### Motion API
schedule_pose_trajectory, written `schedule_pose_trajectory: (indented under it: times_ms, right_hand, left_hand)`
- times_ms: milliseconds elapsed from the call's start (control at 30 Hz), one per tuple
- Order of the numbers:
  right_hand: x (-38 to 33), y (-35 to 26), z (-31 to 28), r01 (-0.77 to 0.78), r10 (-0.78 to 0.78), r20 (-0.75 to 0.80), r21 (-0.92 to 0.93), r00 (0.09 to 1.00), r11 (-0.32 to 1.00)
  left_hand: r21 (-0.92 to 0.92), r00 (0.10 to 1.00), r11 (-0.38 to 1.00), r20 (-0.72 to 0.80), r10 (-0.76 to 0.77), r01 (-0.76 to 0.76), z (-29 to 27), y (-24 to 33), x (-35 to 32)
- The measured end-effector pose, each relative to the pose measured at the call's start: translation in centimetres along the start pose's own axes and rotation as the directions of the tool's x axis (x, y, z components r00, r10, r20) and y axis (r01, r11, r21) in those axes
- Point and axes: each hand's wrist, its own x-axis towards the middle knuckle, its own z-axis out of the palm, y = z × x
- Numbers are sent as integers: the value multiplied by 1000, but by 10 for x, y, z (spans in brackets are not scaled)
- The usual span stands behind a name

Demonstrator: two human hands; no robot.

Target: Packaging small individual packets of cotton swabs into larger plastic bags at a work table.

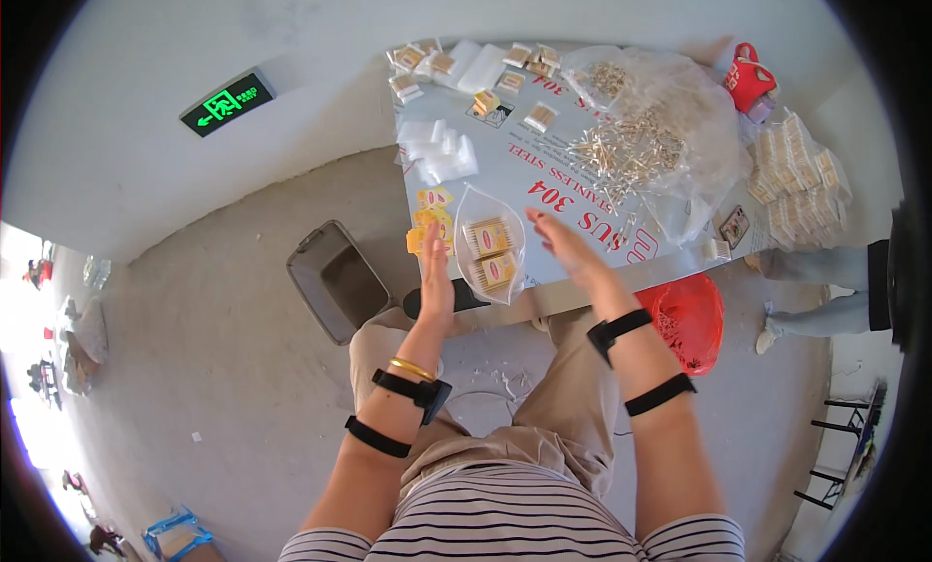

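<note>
Near the table's front edge lies a clear plastic bag (489, 211) with two small packs of cotton swabs (490, 238) inside, each showing a yellow label. My left hand (436, 288) is held upright at the bag's left side, fingers stretched out, nothing in it. On the other side my right hand (571, 249) reaches up with its fingers extended, also holding nothing. Whether either hand touches the bag I cannot tell. Yellow printed cards (433, 213) lie just beyond my left fingertips. Loose cotton swabs (631, 152) are heaped further back to the right.
Empty clear bags (439, 152) and several filled swab packs (542, 116) lie at the table's back left. Stacked packs (801, 179) and a phone (734, 226) are at right. A grey bin (340, 281) stands at left, a red bag (691, 319) below the table.
</note>
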Motion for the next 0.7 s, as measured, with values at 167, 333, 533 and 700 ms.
schedule_pose_trajectory:
  times_ms: [167, 333, 533, 700]
  right_hand:
    - [20, 36, 36, -30, -13, 116, 365, 993, 931]
    - [22, 36, 50, 14, -35, 50, 374, 998, 927]
    - [13, 25, 65, 114, -109, -32, 285, 993, 952]
    - [18, 48, 57, 188, -195, 4, 240, 981, 952]
  left_hand:
    - [-351, 917, 853, 239, -318, 387, 27, -24, 12]
    - [-465, 872, 738, 254, -418, 489, 43, -16, 8]
    - [-116, 962, 986, 260, -86, 120, 36, -46, 4]
    - [-402, 909, 815, 196, -369, 418, 56, 1, 0]
